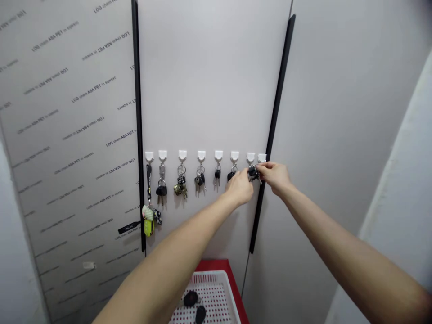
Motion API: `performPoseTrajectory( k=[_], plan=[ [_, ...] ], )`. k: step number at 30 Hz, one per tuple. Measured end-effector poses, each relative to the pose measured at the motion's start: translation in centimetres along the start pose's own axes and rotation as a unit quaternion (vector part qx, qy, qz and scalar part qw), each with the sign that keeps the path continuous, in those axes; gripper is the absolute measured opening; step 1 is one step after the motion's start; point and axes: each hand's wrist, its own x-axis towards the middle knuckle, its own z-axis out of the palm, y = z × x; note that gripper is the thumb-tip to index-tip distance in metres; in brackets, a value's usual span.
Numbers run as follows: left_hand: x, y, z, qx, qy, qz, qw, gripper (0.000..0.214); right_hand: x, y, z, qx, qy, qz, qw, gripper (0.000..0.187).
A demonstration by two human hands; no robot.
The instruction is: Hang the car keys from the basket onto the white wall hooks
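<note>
A row of several white adhesive hooks (201,155) runs across a pale grey panel (209,81). My right hand (274,176) pinches a black bunch of keys (254,173) just below the second hook from the right (250,157). My left hand (240,188) sits beside it, its fingertips reaching the same bunch, though they are partly hidden. Keys with black fobs (200,179) hang from the hooks further left. The leftmost hook (149,156) carries a black strap with a yellow-green keychain (149,227).
Dark vertical strips (137,121) edge the panel on both sides, and a printed film sheet (67,135) covers the surface to the left. Below my arms, a white plastic basket (216,273) on a red tray (212,265) holds black key fobs (191,298).
</note>
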Motion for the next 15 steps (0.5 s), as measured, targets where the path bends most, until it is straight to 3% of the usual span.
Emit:
performPoseTrajectory(
  k=[4, 8, 12, 15],
  plan=[
    [0.4, -0.1, 0.0, 0.055, 0.003, -0.011, 0.998, 0.034, 0.9, 0.4, 1.0, -0.014, 0.031, 0.001, 0.999, 0.004],
    [-0.7, -0.4, -0.2, 0.079, -0.005, 0.005, 0.997, 0.036, 1.3, 1.2, 1.5, -0.066, 0.013, 0.002, 0.998, 0.007],
    [-3.9, -2.4, -0.6, 0.037, -0.025, 0.023, 0.999, 0.039, 0.5, 2.3, 0.9, -0.087, 0.012, -0.027, 0.996, 0.017],
    [-8.2, -6.2, -0.5, 0.019, -0.067, -0.02, 0.997, 0.036, -2.6, 4.1, 0.7, -0.136, 0.069, -0.069, 0.986, 0.027]
  ],
)
